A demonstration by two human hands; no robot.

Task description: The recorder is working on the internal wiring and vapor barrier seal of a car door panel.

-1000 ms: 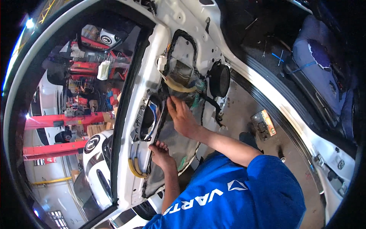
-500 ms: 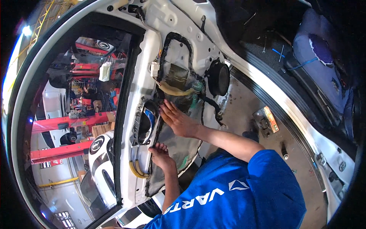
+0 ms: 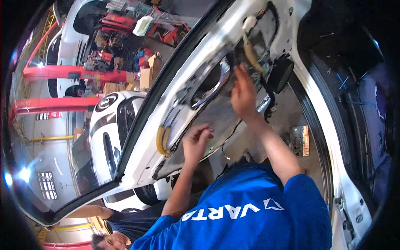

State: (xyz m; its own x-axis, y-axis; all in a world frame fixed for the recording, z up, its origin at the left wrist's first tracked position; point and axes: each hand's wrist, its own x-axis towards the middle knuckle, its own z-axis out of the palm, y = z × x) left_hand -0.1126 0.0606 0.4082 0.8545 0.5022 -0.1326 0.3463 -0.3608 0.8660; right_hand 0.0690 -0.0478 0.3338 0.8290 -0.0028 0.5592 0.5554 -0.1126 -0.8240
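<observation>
In front of me stands a white car door (image 3: 143, 150) with its inner trim off and its inner frame and wiring bare. My right hand (image 3: 245, 93), fingers stretched out, is close to the inner door handle (image 3: 212, 81) and a yellowish sleeved cable (image 3: 251, 58). Lower down, my left hand (image 3: 198, 143) is curled in a loose fist before the grey lining (image 3: 179, 156) of the door. Whatever its fingers may hold is hidden. Two yellow-sleeved cables (image 3: 163, 141) hang to the left of that hand.
A round black speaker (image 3: 280, 75) sits on the door. An orange-edged box (image 3: 305, 141) lies on the floor. Another person (image 3: 125, 221) is at the lower left, an arm reaching to the door's edge. Behind the glass are a white car (image 3: 112, 125) and red lift arms (image 3: 58, 103).
The view has turned, so the door slants more. My left hand has come off the door's edge and curled; my right hand stays near the handle. Another person has come into view.
</observation>
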